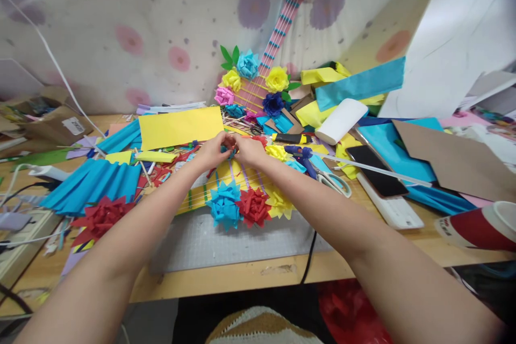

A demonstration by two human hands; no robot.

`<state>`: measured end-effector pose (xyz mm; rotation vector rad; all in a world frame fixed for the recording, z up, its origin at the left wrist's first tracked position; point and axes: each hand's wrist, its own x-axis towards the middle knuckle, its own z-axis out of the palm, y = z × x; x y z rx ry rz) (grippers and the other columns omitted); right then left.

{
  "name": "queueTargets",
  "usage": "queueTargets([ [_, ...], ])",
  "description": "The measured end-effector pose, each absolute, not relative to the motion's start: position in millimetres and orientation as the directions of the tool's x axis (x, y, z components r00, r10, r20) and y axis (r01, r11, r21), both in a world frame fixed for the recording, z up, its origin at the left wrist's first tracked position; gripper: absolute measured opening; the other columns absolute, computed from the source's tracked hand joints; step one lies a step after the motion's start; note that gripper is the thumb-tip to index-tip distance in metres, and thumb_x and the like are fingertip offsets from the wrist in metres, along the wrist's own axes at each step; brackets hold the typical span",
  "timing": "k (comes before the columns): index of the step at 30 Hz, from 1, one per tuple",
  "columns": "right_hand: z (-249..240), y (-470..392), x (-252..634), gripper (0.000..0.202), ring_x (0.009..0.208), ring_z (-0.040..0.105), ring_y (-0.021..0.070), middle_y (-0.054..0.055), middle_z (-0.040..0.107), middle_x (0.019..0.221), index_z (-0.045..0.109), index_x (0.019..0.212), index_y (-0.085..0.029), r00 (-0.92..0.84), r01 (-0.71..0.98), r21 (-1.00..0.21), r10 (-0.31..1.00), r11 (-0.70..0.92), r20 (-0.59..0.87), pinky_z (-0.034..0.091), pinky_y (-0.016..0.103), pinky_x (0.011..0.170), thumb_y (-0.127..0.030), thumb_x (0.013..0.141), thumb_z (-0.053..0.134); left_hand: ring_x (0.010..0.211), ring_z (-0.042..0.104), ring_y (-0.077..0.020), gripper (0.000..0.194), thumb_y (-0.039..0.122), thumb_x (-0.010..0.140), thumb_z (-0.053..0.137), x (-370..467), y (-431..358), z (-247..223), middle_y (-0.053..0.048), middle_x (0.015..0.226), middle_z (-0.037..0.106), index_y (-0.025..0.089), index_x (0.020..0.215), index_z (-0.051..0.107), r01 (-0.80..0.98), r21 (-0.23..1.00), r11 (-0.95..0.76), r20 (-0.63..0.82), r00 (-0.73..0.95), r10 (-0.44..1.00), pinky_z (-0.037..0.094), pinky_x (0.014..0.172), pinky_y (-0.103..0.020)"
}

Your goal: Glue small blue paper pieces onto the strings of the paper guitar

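Small teal piece: a little curled, dark blue-green bit (231,152) between the fingertips, above the upper part of the yellow panel; too covered to tell its full shape.
Left grip: the left hand (213,151) has thumb and fingers drawn together on the small teal piece.
Right grip: the right hand (246,150) meets it from the other side, fingertips closed in on the same piece.
Yellow panel: smooth and flat (229,173), crossed by thin purple, blue and green strips, lying under the hands.
Lower-edge flowers: spiky folded paper in a row, a blue flower (224,205), a red flower (253,207) and a yellow flower (279,203).
Cutting mat: grey, finely gridded (242,242), beneath the panel.
Glue gun: dark blue plastic (303,158), a long translucent stick out of its back; scissors (334,183) with pale handles just beside.
Left side: a flat yellow sheet (181,128), pleated blue paper (94,185) and a ragged red rosette (102,217).
Behind: a pink guitar-shaped model (278,35) with blue bands, pale strings and paper blooms, leaning upright against the spotted sheet (161,27).
Right side: a glossy black phone (377,169), angular brown cardboard (455,156) and a red-and-white cup (479,226), on the wooden table (226,280).
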<state>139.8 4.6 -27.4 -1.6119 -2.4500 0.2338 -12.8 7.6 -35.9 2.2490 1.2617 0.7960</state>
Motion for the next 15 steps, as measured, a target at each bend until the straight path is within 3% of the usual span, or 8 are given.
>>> queueTargets([
  [8, -26.5, 1.6, 141.2, 0.04, 0.096, 0.063, 0.0248, 0.006, 0.067, 0.103, 0.043, 0.116, -0.02, -0.362, 0.89, -0.267, 0.929, 0.37, 0.082, 0.048, 0.034, 0.071, -0.025, 0.077, 0.049, 0.083, 0.062, -0.0175, 0.027, 0.02, 0.07, 0.052, -13.0, 8.5, -37.8, -0.003, 0.086, 0.063, 0.019, 0.096, 0.045, 0.596, 0.632, -0.496, 0.279, 0.422, 0.862, 0.046, 0.077, -0.032],
  [15, -20.0, 0.7, 149.7, 0.035, 0.091, 0.063, 0.022, 0.006, 0.068, 0.098, 0.046, 0.108, -0.019, -0.346, 0.86, -0.373, 0.935, 0.348, 0.076, 0.046, 0.03, 0.069, -0.024, 0.074, 0.054, 0.083, 0.062, -0.0175, 0.028, 0.018, 0.069, 0.053, -14.2, 9.3, -40.1, -0.002, 0.085, 0.064, 0.02, 0.095, 0.044, 0.614, 0.627, -0.479, 0.265, 0.41, 0.873, 0.045, 0.076, -0.031],
])
